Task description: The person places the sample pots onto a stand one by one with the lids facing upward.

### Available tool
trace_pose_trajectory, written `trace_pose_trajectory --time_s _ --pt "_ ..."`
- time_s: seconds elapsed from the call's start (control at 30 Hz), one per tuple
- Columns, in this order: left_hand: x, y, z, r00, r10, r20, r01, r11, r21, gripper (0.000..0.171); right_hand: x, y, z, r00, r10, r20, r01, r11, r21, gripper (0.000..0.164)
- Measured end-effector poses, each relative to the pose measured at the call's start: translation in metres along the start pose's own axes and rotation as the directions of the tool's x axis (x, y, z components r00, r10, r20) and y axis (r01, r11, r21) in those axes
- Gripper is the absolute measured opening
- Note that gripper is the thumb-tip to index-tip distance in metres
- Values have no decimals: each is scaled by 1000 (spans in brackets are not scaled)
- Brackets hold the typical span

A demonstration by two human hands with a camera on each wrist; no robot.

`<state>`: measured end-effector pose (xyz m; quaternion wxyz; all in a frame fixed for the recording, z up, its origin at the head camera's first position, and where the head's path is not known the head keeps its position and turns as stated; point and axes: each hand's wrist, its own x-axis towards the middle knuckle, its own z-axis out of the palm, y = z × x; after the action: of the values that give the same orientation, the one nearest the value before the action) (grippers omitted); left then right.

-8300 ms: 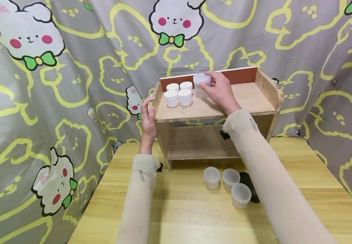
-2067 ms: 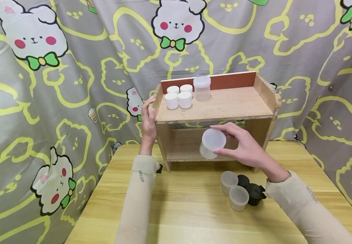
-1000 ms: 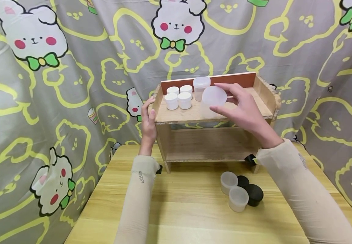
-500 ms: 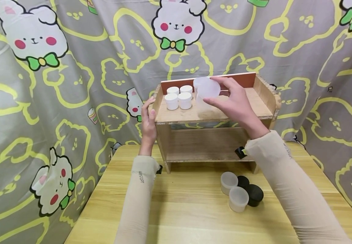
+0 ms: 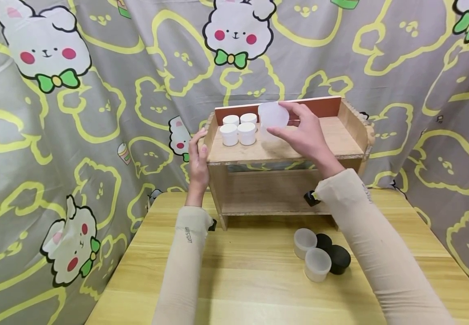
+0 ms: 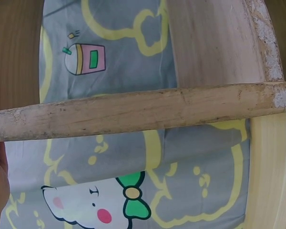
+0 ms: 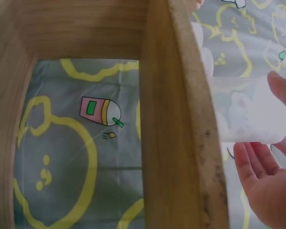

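My right hand (image 5: 304,133) pinches a translucent plastic jar (image 5: 276,118) by its lidded top, thumb on the near side and fingers on the far side. In the right wrist view the jar (image 7: 250,112) stands at the top board of the wooden shelf (image 5: 319,135). A similar jar behind it on that board is mostly covered in the head view. Just left are several small white jars (image 5: 237,130) in a block. My left hand (image 5: 198,160) grips the shelf's left side panel; in the left wrist view a fingertip (image 6: 0,155) touches the panel's edge.
On the wooden table (image 5: 250,280), in front of the shelf, two translucent jars (image 5: 317,265) stand beside two black-topped jars (image 5: 339,259). A raised red-brown back strip (image 5: 324,107) and a right side panel (image 5: 356,119) bound the top board. A patterned curtain (image 5: 137,90) hangs behind.
My right hand has lifted a translucent jar from the table to the top board, lately shifting it left toward the jar standing there. The left hand has stayed on the side panel.
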<state>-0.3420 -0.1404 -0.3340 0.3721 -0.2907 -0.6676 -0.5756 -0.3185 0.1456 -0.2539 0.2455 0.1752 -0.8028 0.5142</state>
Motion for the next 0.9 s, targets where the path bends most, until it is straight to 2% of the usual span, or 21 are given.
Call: trace_pose_trajectory --time_s 0.33,0.6,0.73,0.9 --pt "-1 -1 0 1000 -14 5 14 1000 20 41 3 9 5 999 43 -26 -43 999 0 71" --pt "0 -37 -2 1000 -14 -2 14 998 59 44 2 18 7 996 80 -27 -80 997 -5 69" --pt "0 -43 -4 1000 -4 7 4 999 53 45 2 21 8 996 85 -24 -85 996 -7 69" --pt "0 -44 -4 1000 7 1 -7 999 45 45 3 22 10 997 72 -24 -73 997 -10 68"
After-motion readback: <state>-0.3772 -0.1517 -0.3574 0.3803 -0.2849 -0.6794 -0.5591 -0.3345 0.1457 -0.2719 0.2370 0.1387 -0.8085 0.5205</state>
